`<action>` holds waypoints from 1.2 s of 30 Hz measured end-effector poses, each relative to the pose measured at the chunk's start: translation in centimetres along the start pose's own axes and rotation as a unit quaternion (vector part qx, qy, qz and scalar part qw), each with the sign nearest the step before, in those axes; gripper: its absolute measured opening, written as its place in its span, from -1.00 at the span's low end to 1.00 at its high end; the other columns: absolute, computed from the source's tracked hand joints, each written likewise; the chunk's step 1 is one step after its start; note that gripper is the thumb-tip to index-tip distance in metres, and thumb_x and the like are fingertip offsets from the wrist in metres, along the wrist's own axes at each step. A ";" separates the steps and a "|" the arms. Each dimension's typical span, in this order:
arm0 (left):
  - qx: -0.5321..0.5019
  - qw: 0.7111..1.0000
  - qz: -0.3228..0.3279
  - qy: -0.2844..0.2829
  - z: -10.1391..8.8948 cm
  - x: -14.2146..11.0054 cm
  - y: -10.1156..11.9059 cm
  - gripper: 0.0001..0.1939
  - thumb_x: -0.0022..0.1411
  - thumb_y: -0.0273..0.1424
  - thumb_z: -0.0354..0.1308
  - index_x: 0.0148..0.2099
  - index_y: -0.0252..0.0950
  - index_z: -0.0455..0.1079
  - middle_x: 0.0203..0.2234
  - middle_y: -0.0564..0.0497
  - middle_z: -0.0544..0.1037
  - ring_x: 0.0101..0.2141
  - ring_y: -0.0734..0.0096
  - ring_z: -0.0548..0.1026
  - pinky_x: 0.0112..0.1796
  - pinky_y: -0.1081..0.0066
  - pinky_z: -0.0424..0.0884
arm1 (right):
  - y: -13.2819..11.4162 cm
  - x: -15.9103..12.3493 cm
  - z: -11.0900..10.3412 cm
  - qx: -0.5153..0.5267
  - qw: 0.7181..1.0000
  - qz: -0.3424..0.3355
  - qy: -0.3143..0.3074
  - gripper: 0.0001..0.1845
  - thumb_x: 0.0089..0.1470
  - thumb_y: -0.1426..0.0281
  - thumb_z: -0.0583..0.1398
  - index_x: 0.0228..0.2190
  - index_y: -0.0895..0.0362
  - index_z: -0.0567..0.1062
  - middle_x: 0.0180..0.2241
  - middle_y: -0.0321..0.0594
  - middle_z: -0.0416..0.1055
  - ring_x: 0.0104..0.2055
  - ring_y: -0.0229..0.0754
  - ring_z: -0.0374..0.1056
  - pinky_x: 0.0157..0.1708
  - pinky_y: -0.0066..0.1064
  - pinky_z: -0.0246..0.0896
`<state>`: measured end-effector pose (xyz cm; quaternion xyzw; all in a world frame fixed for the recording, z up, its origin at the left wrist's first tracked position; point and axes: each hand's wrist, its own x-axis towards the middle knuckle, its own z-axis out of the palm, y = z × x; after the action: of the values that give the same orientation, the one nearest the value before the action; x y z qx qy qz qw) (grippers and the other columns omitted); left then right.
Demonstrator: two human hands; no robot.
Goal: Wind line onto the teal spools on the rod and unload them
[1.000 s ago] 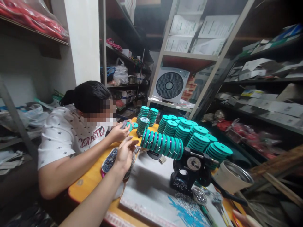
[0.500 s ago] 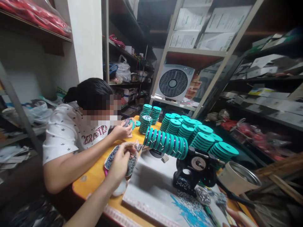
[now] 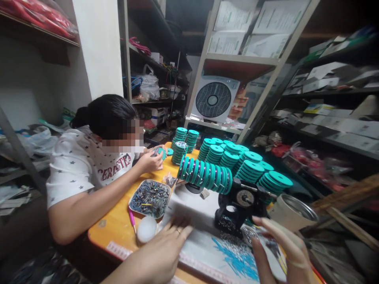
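My left hand (image 3: 166, 250) reaches over the near left part of the white board (image 3: 204, 236), its fingers stretched out and slightly blurred, holding nothing I can see. At the lower right, my right hand (image 3: 286, 244) has thumb and forefinger apart, beside a small round dish of shiny bits (image 3: 250, 232). Blue stick-like pieces (image 3: 235, 258) and tiny pale bits lie on the board between the hands. Beyond them stands a black winding device (image 3: 237, 205), with a row of teal spools (image 3: 205, 174) on its shaft.
A tray of small metal parts (image 3: 151, 197), a white round lump (image 3: 146, 228) and a pink-handled tool (image 3: 131, 217) lie left. Stacked teal spools (image 3: 251, 169) stand behind. A co-worker (image 3: 97, 165) handles a spool at left. A beige can (image 3: 293, 213) stands right.
My left hand has come from above the parts tray down and right to the board, its fingers spreading. My right hand has risen into view beside the dish. The view has shifted slightly.
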<state>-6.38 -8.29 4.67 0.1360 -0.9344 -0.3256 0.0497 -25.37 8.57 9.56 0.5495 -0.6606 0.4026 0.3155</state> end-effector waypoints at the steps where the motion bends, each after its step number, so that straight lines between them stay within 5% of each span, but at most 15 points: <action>1: -0.016 1.000 0.002 0.011 -0.3 -0.1 0.0 -0.31 0.13 -0.60 -0.10 0.32 -0.23 0.04 0.24 -0.18 0.20 0.24 0.00 0.12 0.18 -0.02 0.11 | 0.1 1.3 0.1 -0.002 1.000 -0.017 -0.017 -0.44 0.10 0.51 0.17 0.13 0.08 0.22 -0.05 -0.04 0.35 -0.02 0.01 0.31 -0.01 -0.10 0.19; 4: -0.083 0.991 -0.026 0.105 -1.5 0.2 -0.5 -0.50 0.24 -0.51 -0.15 0.21 -0.19 0.22 0.10 -0.14 0.41 0.12 0.08 0.33 0.10 0.04 0.24 | 1.1 5.1 1.4 -0.026 0.992 -0.056 -0.114 -0.41 0.14 0.41 0.15 0.18 0.09 0.14 0.10 -0.01 0.22 0.15 0.03 0.15 0.10 -0.06 0.13; 7: -0.168 0.950 -0.049 0.260 -4.0 1.3 -1.4 -0.72 0.29 -0.46 -0.17 -0.11 -0.24 0.36 -0.22 -0.08 0.52 -0.14 0.21 0.47 -0.07 0.15 0.36 | 2.7 8.6 3.3 -0.042 0.974 -0.073 -0.211 -0.26 0.09 0.29 0.21 0.22 0.06 0.03 0.26 -0.02 -0.01 0.28 0.07 -0.05 0.18 0.02 0.05; 11: -0.229 0.896 -0.010 0.380 -7.8 3.5 -2.6 -0.75 0.29 -0.39 -0.07 0.01 -0.23 0.23 -0.02 -0.09 0.39 -0.03 0.26 0.39 0.04 0.17 0.27 | 4.3 12.5 4.7 0.020 0.962 -0.048 -0.267 -0.24 0.04 0.22 0.25 0.20 0.02 0.06 0.20 -0.09 0.16 0.22 -0.02 0.12 0.18 -0.08 0.11; 15: -0.276 0.880 0.028 0.386 -9.6 5.7 -2.7 -0.64 0.31 -0.34 -0.08 0.13 -0.24 0.12 0.09 -0.13 0.30 0.03 0.28 0.36 0.06 0.20 0.29 | 3.3 14.2 4.8 0.029 0.969 -0.055 -0.238 -0.30 0.05 0.16 0.22 0.17 0.01 0.12 0.17 -0.12 0.20 0.21 -0.04 0.14 0.18 -0.11 0.12; 19: -0.298 0.876 0.043 0.377 -9.2 7.0 -2.1 -0.64 0.31 -0.35 -0.07 0.14 -0.24 0.13 0.12 -0.13 0.28 0.12 0.27 0.29 0.14 0.17 0.21 | 0.7 13.8 6.5 -0.034 0.956 -0.137 -0.257 -0.04 -0.18 0.08 0.36 0.18 0.06 0.12 0.14 -0.05 0.23 0.20 0.08 0.11 0.18 -0.05 0.08; 24: -0.316 0.871 0.041 0.374 -8.6 7.3 -2.3 -0.64 0.31 -0.34 -0.08 0.13 -0.24 0.15 0.11 -0.14 0.30 0.11 0.24 0.29 0.13 0.14 0.22 | -0.6 15.5 7.6 -0.012 0.970 -0.139 -0.197 -0.36 0.10 0.17 0.19 0.15 0.06 0.15 0.13 -0.05 0.23 0.18 0.00 0.14 0.14 -0.07 0.12; 30: -0.331 0.869 0.024 0.367 -8.6 6.8 -1.9 -0.64 0.31 -0.33 -0.07 0.13 -0.25 0.15 0.10 -0.16 0.30 0.10 0.22 0.30 0.11 0.14 0.24 | -2.3 16.3 8.9 -0.019 0.952 -0.174 -0.253 -0.26 -0.06 0.13 0.31 0.11 0.09 0.23 0.06 -0.01 0.31 0.13 0.09 0.20 0.12 0.01 0.11; 36: -0.340 0.865 0.028 0.367 -8.5 6.6 -2.1 -0.67 0.31 -0.33 -0.07 0.11 -0.24 0.16 0.07 -0.14 0.32 0.10 0.23 0.31 0.09 0.16 0.26 | -1.7 17.5 8.1 0.028 0.974 -0.119 -0.190 -0.45 0.11 0.16 0.18 0.07 0.11 0.24 0.05 -0.05 0.31 0.10 -0.01 0.24 0.07 -0.11 0.19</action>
<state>-10.67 -16.82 10.06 0.1943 -0.6834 -0.5486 0.4408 -26.93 -6.98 21.06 0.6996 -0.6266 0.2684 0.2142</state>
